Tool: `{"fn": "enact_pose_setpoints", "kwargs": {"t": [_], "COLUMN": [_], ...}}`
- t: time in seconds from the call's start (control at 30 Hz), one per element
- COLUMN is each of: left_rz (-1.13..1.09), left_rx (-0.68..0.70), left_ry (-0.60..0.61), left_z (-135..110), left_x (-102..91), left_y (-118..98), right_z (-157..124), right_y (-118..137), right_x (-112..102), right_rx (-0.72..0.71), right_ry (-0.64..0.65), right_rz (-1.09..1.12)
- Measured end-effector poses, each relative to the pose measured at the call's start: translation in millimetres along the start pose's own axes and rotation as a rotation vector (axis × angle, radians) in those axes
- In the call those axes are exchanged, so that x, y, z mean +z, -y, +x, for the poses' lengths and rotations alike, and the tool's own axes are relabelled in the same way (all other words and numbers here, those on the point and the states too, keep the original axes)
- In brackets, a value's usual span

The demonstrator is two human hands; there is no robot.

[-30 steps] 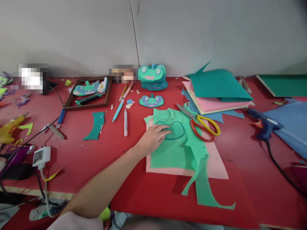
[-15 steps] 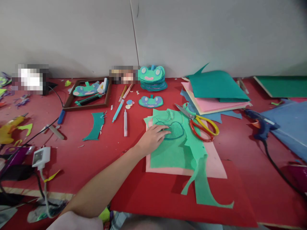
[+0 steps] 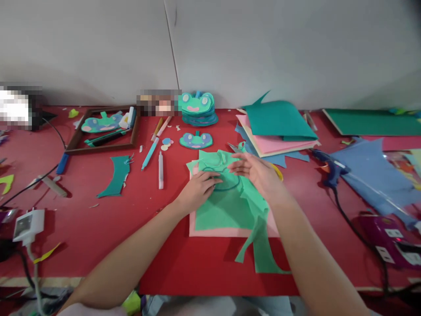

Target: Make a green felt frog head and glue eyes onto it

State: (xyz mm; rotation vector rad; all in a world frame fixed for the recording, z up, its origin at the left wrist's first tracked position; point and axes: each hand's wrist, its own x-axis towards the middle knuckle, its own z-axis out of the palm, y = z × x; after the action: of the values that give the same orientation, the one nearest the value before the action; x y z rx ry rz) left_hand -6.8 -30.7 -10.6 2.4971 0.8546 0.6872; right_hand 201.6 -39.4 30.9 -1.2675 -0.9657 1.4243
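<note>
A light green felt sheet [image 3: 226,210] with a drawn blue outline lies on a pink sheet [image 3: 197,230] in the middle of the red table [image 3: 131,219]. My left hand [image 3: 197,188] lies flat on the green sheet's left part, fingers stretched out. My right hand [image 3: 259,175] hovers over the sheet's upper right, fingers apart, holding nothing. It covers most of the scissors [image 3: 278,172], of which a yellow handle and a blade tip show.
A stack of frog-face felt pieces [image 3: 197,107] stands by the wall, one more piece [image 3: 196,140] in front. Teal, pink and blue sheets [image 3: 279,127] lie back right. A blue glue gun [image 3: 329,169] with cord sits right. Pens [image 3: 154,153], a wooden frame [image 3: 101,131] and a charger [image 3: 28,221] lie left.
My right hand has come into view over the green sheet and the scissors. The view has shifted to the right. My left hand stays on the sheet.
</note>
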Motion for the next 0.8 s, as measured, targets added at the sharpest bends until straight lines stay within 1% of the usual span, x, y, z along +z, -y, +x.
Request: {"fn": "enact_pose_setpoints", "kwargs": {"t": [0.07, 0.1, 0.2, 0.37, 0.53, 0.67, 0.73, 0.77, 0.8], "left_rz": [-0.013, -0.016, -0.020, -0.023, -0.018, -0.012, -0.012, -0.013, -0.014], "left_rx": [-0.001, -0.006, -0.022, -0.046, -0.051, -0.059, -0.058, -0.058, -0.060], "left_ry": [-0.002, -0.001, 0.012, 0.029, 0.033, 0.042, 0.050, 0.052, 0.053], "left_z": [0, 0, 1, 2, 3, 2, 2, 2, 2], "left_x": [0.2, 0.3, 0.0, -1.4, -1.8, -1.6, -2.1, -2.5, -2.9], "left_y": [1, 1, 1, 0, -1, -1, -2, -2, -2], "right_z": [6, 9, 13, 12, 12, 12, 11, 9, 7], "right_y": [-13, -19, -31, -30, -29, -32, -28, -24, -18], "right_x": [-4, -6, -10, -10, -10, -6, -7, -10, -17], "right_rx": [0.026, 0.022, 0.016, 0.025, 0.037, 0.034, 0.016, -0.017, -0.069], "right_ry": [-0.007, -0.039, 0.007, 0.043, 0.034, 0.041, 0.012, -0.039, -0.120], "right_rz": [0.084, 0.139, 0.182, 0.153, 0.128, 0.098, 0.030, -0.040, -0.146]}}
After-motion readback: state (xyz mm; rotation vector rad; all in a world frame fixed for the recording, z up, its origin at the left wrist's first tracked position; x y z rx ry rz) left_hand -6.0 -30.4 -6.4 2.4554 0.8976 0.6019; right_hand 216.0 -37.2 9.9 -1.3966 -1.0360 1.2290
